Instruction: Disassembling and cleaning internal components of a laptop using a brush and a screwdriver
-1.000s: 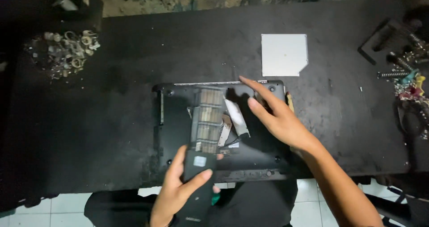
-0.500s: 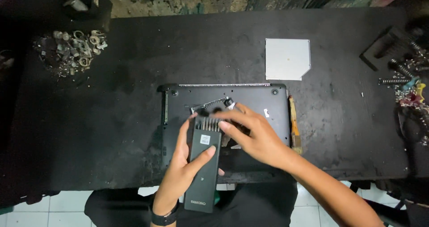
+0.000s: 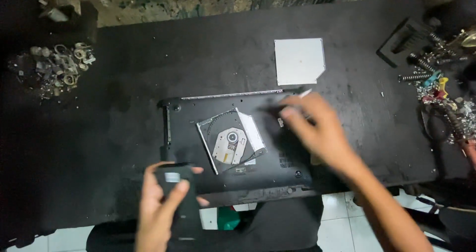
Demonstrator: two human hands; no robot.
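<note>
One black work table (image 3: 124,148), spanning the whole view beneath both hands. One black laptop base (image 3: 292,148), lying underside up on the table, between the two hands and partly under the right one. One square silver plate (image 3: 299,61), flat on the table, beyond the right hand and well apart from it. One silver optical drive (image 3: 233,140), resting tilted on the laptop base, above and to the right of the left hand, just left of the right hand, touching neither. One heap of small metal rings and parts (image 3: 52,71), far beyond the left hand at the table's left end. One cluster of springs, bits and coloured tools (image 3: 436,81), out past the right hand at the table's right edge; count not readable.

Left hand (image 3: 161,205): closed around one black slim rectangular case (image 3: 177,195), held upright at the near table edge, thumb across its front. Right hand (image 3: 317,128): over the laptop base's right part, blurred; one thin pale tool (image 3: 303,93) showing at the fingertips, apparently pinched, grip not clearly resolved.
</note>
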